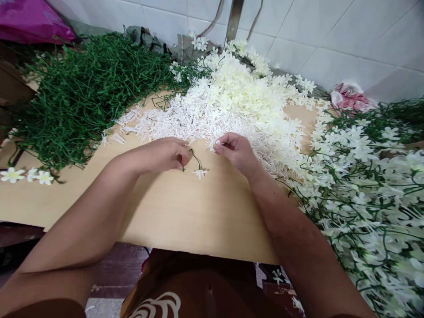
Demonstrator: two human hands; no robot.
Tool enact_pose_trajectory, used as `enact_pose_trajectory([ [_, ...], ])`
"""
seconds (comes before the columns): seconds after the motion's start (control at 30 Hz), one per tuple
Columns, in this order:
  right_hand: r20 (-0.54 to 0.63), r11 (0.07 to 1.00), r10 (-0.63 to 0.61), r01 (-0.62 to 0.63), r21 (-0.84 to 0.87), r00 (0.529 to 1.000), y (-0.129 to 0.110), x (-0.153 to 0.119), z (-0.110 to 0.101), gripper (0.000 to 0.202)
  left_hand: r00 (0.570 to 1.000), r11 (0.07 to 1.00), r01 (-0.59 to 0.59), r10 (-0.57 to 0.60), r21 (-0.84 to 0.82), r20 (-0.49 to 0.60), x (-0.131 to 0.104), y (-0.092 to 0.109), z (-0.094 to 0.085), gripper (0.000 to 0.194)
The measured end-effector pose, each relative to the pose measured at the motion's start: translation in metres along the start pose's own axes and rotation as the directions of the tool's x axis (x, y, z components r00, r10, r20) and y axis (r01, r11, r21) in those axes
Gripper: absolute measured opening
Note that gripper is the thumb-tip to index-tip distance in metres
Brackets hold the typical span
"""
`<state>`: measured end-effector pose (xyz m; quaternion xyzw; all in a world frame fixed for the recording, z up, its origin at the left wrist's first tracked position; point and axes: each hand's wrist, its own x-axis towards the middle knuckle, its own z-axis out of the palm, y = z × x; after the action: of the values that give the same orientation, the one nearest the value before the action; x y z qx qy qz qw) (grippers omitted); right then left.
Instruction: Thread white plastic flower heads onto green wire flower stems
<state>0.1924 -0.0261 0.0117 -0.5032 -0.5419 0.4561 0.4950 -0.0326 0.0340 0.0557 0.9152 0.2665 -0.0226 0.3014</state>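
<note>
My left hand (pixel 172 155) is closed around a green artificial flower stem (pixel 195 155) just above the board. A white blossom (pixel 200 173) sits on one end of that stem, to the right of my fingers. Between thumb and forefinger, my right hand (pixel 236 151) pinches a small white artificial flower (pixel 213 146). Right behind both hands lies a heap of thin white stamen pieces (pixel 185 119). Loose cream-white petals (pixel 245 90) are piled beyond it.
A large mound of green stems (pixel 89 88) lies on the left. Assembled white flowers with stems (pixel 364 198) fill the right side. Several loose flowers (pixel 12 175) rest at the left edge of the brown board (pixel 198 221). A tiled wall (pixel 318 31) stands behind.
</note>
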Motion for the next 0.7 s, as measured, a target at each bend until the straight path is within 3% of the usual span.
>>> enact_pose_trajectory([
  [0.17,-0.010,1.000,0.003,-0.003,0.030,1.000,0.002,0.002,-0.004,0.035,1.000,0.997,-0.012,0.011,-0.075,-0.010,0.003,-0.002,0.004,0.016],
  [0.33,-0.002,0.998,0.035,-0.034,0.051,0.999,0.006,0.002,-0.002,0.041,0.991,0.994,-0.107,0.106,-0.002,-0.078,0.012,-0.001,0.015,0.011],
  [0.4,0.006,0.995,0.057,-0.057,0.082,0.998,0.006,0.001,0.000,0.044,0.987,0.994,-0.099,0.092,-0.044,-0.134,0.014,0.001,0.017,0.008],
  [0.47,0.025,0.990,0.072,-0.075,0.120,0.997,0.005,0.000,0.001,0.046,0.974,0.982,-0.049,0.006,-0.181,-0.228,0.014,0.006,0.017,0.005],
  [0.57,0.042,0.979,0.071,-0.078,0.190,0.997,0.000,-0.002,0.003,0.046,0.900,0.880,-0.007,-0.201,-0.474,-0.387,0.014,0.015,0.016,0.015],
  [0.63,0.031,0.970,0.059,-0.065,0.236,0.998,-0.003,-0.003,0.005,0.045,0.854,0.776,-0.056,-0.289,-0.629,-0.433,0.016,0.020,0.017,0.020],
  [0.7,0.014,0.966,0.045,-0.047,0.254,0.999,-0.006,-0.004,0.008,0.043,0.845,0.675,-0.100,-0.331,-0.731,-0.421,0.020,0.024,0.021,0.024],
])
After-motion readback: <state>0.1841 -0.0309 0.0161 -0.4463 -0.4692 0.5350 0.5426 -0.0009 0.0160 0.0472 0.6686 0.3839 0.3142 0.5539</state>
